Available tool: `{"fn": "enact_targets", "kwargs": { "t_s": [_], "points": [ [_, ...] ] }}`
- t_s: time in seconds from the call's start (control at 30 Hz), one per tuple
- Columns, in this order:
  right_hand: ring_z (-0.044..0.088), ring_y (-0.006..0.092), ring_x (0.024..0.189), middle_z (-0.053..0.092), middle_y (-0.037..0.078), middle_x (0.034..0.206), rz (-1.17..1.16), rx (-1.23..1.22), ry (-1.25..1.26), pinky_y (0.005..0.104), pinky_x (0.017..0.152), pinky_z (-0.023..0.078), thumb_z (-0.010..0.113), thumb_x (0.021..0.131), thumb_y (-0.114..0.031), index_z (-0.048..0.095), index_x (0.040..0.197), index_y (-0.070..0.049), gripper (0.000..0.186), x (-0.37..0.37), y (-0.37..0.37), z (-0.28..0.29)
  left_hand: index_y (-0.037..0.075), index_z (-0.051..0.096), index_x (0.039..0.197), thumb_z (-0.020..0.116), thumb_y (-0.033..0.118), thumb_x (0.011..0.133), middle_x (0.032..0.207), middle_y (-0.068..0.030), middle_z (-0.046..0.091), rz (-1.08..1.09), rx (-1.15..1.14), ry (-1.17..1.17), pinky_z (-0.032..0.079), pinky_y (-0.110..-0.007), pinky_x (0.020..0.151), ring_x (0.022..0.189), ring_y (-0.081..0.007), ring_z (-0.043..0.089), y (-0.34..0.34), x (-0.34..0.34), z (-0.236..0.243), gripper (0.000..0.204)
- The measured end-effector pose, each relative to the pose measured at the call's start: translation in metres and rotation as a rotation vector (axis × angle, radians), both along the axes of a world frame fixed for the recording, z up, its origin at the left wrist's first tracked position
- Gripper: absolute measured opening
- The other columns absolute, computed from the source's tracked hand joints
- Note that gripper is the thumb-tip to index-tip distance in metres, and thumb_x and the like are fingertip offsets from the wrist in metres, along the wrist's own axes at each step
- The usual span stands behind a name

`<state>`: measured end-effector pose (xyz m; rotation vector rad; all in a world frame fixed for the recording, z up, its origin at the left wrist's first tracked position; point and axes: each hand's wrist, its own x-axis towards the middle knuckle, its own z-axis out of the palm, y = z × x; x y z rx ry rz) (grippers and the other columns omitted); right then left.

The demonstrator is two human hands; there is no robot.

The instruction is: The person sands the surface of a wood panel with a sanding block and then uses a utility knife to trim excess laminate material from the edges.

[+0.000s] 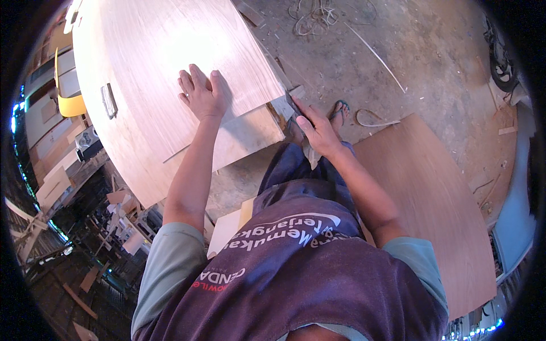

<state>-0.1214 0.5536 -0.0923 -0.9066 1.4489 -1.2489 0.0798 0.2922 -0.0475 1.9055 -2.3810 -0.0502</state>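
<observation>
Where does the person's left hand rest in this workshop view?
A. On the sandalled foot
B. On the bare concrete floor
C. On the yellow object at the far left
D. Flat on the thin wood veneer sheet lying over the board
D: the left hand lies palm down, fingers spread, on the pale veneer sheet, while the right hand grips a small tool at the sheet's edge.

So here's what I'm seeing on my end, looking straight down at myself: I've got on a dark purple vest-type top with curved white lettering and a bit of red print across the chest, over a grey-green short-sleeved tee. Both forearms are bare, no watch, no gloves. Below that, blue trousers, and a flip-flop with a teal strap on the one foot that shows.
</observation>
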Motion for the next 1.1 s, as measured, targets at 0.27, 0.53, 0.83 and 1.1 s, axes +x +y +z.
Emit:
{"fn": "enact_targets", "kwargs": {
  "t_s": [0.27, 0.53, 0.83, 1.1],
  "points": [
    [0.063, 0.0407, 0.107, 0.065, 0.024, 0.115, -0.099, 0.033, -0.001, 0.0434, 0.1, 0.047, 0.055, 0.109, -0.037, 0.051, 0.157, -0.012, 0.054, 0.018, -0.003, 0.004, 0.017, 0.027, 0.169, 0.046, 0.067, 0.102, 0.175, -0.0212, 0.019, 0.007, 0.027, 0.001, 0.008, -0.062, 0.129, 0.163, -0.0383, 0.012, -0.002, 0.002, 0.002, 0.085],
    [0.064, 0.0394, 0.114, 0.066, 0.026, 0.123, -0.169, 0.022, -0.09, 0.0426, 0.104, 0.046, 0.056, 0.109, -0.039, 0.051, 0.157, -0.012, 0.055, 0.015, -0.041, 0.006, 0.018, 0.027, 0.169, 0.045, 0.066, 0.103, 0.175, -0.0208, 0.017, 0.011, 0.042, 0.004, 0.007, -0.062, 0.129, 0.163, -0.038, 0.012, 0.0, -0.004, 0.007, 0.083],
    [0.063, 0.0367, 0.123, 0.066, 0.025, 0.13, -0.151, 0.069, -0.065, 0.0402, 0.108, 0.045, 0.056, 0.11, -0.04, 0.052, 0.157, -0.012, 0.055, 0.016, -0.036, 0.014, 0.016, 0.027, 0.169, 0.045, 0.064, 0.103, 0.174, -0.0214, 0.018, 0.005, 0.04, -0.028, 0.007, -0.062, 0.129, 0.163, -0.0381, 0.011, 0.0, -0.002, 0.007, 0.084],
    [0.058, 0.0339, 0.135, 0.063, 0.023, 0.143, -0.159, 0.111, -0.069, 0.0401, 0.113, 0.042, 0.057, 0.109, -0.036, 0.053, 0.155, -0.009, 0.054, 0.003, -0.083, 0.022, 0.015, 0.028, 0.169, 0.046, 0.064, 0.103, 0.175, -0.0217, 0.018, -0.003, 0.04, -0.001, 0.007, -0.062, 0.128, 0.163, -0.0385, 0.011, -0.001, -0.003, 0.008, 0.084]
  ]
}}
